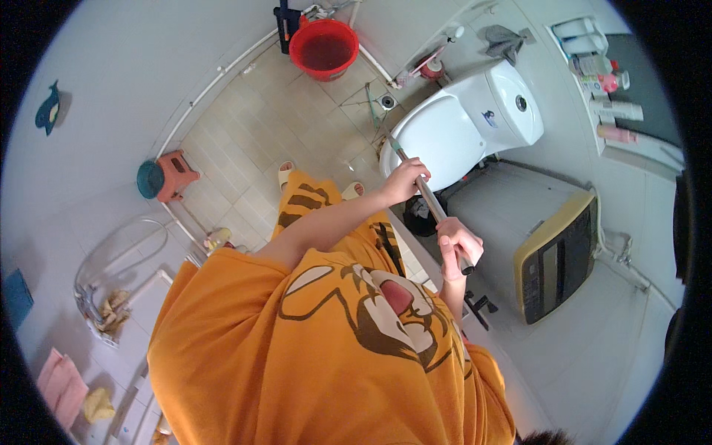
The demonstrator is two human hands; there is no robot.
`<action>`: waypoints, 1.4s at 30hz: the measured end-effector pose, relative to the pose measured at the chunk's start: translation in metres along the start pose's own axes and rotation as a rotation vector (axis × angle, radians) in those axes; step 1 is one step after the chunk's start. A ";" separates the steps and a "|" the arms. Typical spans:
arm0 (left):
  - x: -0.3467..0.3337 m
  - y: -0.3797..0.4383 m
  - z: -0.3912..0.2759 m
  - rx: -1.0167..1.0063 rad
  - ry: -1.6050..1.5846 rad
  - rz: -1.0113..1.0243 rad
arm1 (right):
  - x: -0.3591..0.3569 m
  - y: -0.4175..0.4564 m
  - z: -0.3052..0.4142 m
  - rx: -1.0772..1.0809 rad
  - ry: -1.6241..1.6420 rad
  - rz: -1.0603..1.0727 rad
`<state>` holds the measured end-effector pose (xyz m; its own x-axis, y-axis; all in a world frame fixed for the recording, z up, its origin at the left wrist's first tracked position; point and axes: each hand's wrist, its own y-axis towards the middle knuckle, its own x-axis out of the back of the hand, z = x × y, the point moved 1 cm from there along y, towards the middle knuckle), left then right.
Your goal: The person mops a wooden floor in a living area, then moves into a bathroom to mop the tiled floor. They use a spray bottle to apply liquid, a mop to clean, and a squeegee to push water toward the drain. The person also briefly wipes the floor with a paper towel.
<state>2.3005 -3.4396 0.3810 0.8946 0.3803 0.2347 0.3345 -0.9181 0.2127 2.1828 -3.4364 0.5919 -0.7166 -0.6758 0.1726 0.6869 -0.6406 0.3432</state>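
Note:
Both of my hands grip the metal pole (433,201) of a long-handled floor cleaning tool, which slants past the front of the white toilet (439,139). My left hand (405,181) is wrapped around the pole lower down, beside the toilet lid. Closer to my body, my right hand (459,245) holds it near its dark end cap. A narrow greenish head (371,104) rests on the tiled floor next to a round drain (387,102). Whether it is a squeegee or a flat mop, I cannot tell.
A red bucket (324,51) of dark liquid stands by the far wall. A washing machine (534,239) and a black-lined bin (420,214) are at right. An orange stool (177,175) with a teal basin (150,179) sits left. Bottles (603,83) line a wall shelf.

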 end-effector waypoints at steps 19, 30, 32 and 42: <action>0.199 0.048 0.016 -0.108 -0.136 0.814 | -0.053 0.077 0.051 -0.541 -1.040 -0.160; 0.238 0.047 0.001 -0.278 -0.109 1.253 | 0.014 -0.103 0.099 -1.545 -1.991 -0.001; 0.237 0.040 0.005 -0.368 -0.157 1.274 | 0.003 -0.110 0.100 -1.531 -2.019 -0.096; 0.236 -0.082 -0.046 -0.430 -0.220 1.936 | -0.128 -0.191 0.059 -1.024 -1.223 -1.164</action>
<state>2.4708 -3.2699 0.4623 -0.0604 -0.9524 0.2987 -0.9959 0.0776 0.0460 2.1359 -3.2062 0.5586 -0.1728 0.4360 0.8832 -0.6156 -0.7478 0.2487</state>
